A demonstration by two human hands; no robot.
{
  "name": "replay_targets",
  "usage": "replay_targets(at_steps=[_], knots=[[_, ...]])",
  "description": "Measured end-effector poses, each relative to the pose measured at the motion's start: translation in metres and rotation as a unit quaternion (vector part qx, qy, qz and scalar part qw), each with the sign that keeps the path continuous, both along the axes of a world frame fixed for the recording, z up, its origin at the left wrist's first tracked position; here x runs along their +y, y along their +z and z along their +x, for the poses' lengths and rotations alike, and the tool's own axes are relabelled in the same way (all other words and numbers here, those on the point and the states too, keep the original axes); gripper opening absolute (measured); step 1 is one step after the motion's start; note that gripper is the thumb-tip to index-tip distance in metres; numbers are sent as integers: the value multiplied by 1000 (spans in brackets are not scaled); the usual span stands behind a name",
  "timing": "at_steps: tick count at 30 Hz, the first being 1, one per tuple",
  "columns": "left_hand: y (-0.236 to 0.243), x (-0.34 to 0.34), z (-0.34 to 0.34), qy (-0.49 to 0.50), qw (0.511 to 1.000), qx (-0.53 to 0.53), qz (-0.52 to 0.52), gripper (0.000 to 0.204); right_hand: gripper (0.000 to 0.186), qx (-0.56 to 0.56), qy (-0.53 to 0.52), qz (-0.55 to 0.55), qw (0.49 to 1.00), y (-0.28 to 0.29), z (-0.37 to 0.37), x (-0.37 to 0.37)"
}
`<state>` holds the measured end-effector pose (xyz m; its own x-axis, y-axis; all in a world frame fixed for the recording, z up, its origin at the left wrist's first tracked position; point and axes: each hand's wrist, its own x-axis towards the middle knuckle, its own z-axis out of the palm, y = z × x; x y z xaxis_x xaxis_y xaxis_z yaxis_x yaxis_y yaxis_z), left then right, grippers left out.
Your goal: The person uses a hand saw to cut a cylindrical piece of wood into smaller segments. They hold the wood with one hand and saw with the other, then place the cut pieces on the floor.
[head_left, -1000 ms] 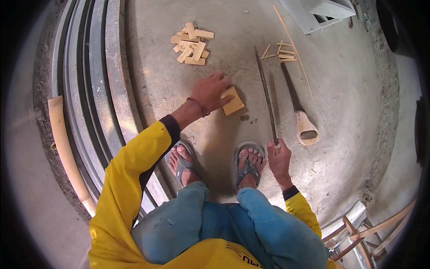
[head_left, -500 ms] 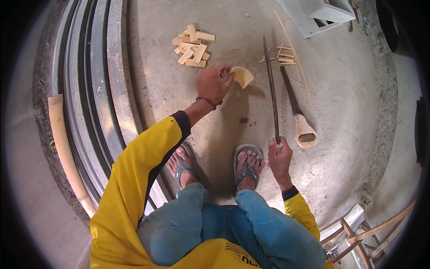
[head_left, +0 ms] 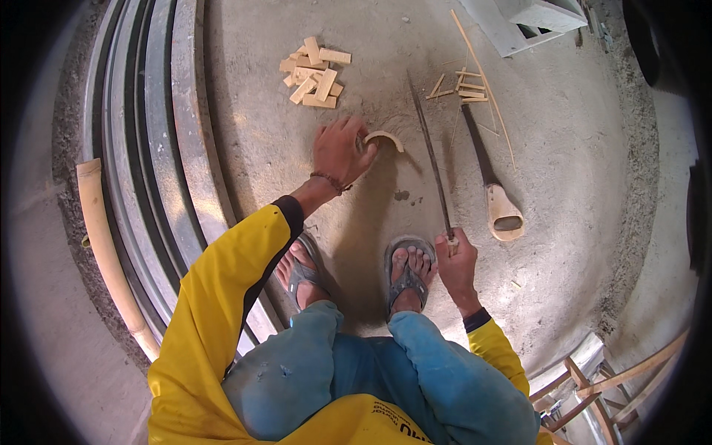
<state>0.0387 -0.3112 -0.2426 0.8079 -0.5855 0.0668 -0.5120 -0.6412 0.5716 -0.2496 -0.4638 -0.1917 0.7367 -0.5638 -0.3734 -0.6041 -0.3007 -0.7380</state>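
Observation:
My left hand (head_left: 340, 152) grips a curved split piece of bamboo (head_left: 387, 136) by one side, its arched end edge facing up. Closed round the short handle of a machete (head_left: 432, 157) is my right hand (head_left: 457, 265). The long dark blade is seen nearly edge-on, pointing away and slightly left. Its tip lies to the right of the bamboo and apart from it. A pile of short, flat bamboo slats (head_left: 325, 84) lies on the floor beyond my left hand.
A handsaw (head_left: 506, 213) with a wooden handle lies on the right, near thin sticks (head_left: 472, 94) and a long strip (head_left: 486, 81). Long metal beams (head_left: 185, 133) and a bamboo pole (head_left: 104, 237) run along the left. A hollow block (head_left: 545, 15) stands far right, wooden framing (head_left: 593, 393) near right.
The bamboo piece has turned from showing its broad face to its arched edge, and my left hand moved slightly left and nearer. The machete's blade has tilted left.

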Motion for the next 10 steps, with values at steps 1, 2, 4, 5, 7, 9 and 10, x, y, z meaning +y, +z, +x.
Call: replay_targets(at_steps=[1,2,4,5,7,9,10], knots=[[-1,1,0,-1,1000,-5,-3,23,25,-1,2,-1,1000,0,0,1],[-1,2,-1,-3,1000,-11,-7,24,25,-6,5,-3,1000,0,1,2],[-2,5,-1,-4,1000,-15,-7,25,24,-19,10,-4,1000,1,4,4],[-3,5,0,-3,1000,-14,-4,25,24,-20,17,-4,1000,3,6,5],[-5,7,2,0,1000,-9,5,25,25,-22,34,-4,999,6,10,7],[-7,5,3,2,1000,-2,19,26,28,1,55,-12,998,2,11,6],[-8,3,2,-4,1000,-10,21,27,29,13,65,-16,998,-4,11,5]])
